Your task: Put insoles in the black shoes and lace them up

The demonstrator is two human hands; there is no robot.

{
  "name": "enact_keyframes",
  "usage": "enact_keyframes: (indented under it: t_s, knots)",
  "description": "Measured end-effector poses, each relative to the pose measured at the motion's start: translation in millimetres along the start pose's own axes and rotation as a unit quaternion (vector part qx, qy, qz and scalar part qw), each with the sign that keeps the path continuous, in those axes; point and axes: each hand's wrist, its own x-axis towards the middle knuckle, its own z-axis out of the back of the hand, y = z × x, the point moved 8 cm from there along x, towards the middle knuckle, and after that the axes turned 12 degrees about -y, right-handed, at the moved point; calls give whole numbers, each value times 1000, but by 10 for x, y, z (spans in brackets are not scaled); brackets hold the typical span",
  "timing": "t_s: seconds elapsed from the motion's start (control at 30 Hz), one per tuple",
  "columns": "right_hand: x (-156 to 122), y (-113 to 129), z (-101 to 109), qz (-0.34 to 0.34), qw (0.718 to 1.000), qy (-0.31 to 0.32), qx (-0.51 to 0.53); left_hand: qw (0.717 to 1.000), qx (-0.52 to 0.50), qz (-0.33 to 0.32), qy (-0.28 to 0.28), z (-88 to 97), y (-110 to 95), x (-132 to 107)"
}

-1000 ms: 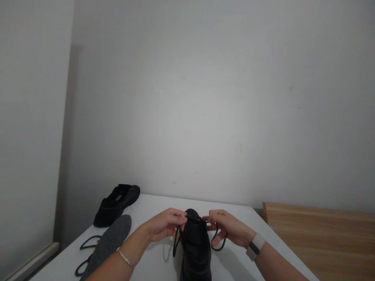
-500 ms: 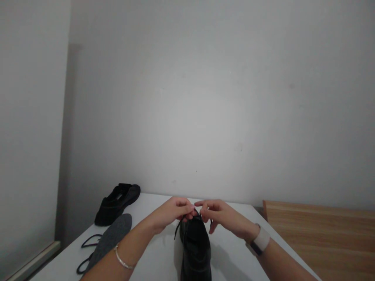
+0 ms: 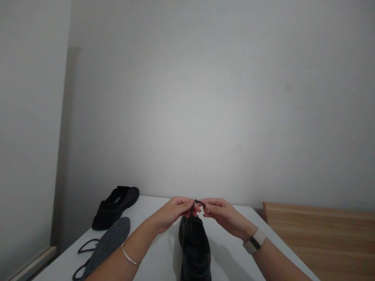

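A black shoe (image 3: 196,251) stands on the white table with its heel toward me. Above its far end, my left hand (image 3: 177,210) pinches a black shoelace (image 3: 191,220), which hangs down over the shoe's opening. My right hand (image 3: 221,214) has thumb and fingers closed on another stretch of the same lace. Between the fingertips the lace bends into a small loop. A bracelet circles my left wrist, and a light-banded watch is on my right. The shoe's eyelets are hidden behind the hands.
Another black shoe (image 3: 114,207) sits at the table's far left, without visible lacing. Nearer lie a grey insole (image 3: 113,238) and a loose black lace (image 3: 84,248). A wooden board (image 3: 319,238) stands beyond the white table's (image 3: 240,238) right edge, and a wall (image 3: 187,97) rises behind.
My right fingers, spread apart before, have closed on the lace. Both hands have lifted the lace slightly, and a loop now shows between the fingertips. The view has shifted a little.
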Motion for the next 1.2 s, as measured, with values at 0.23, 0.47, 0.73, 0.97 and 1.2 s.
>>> enact_keyframes:
  t_s: [0.23,0.47,0.73,0.97,1.2]
  knots:
    - [58,-306,452,-36,977,-128,169,989,-14,-52,-139,375,5,27]
    - [102,-539,918,54,891,-306,333,918,-249,-67,-300,970,231,-23]
    - [-29,-751,1204,96,861,-361,346,861,-308,-84,-396,1383,547,-185]
    - [-204,-850,1345,82,876,-373,296,861,-249,-106,-431,1465,655,-333]
    - [-225,-783,1061,30,944,-310,111,920,-33,-45,-389,1225,478,-266]
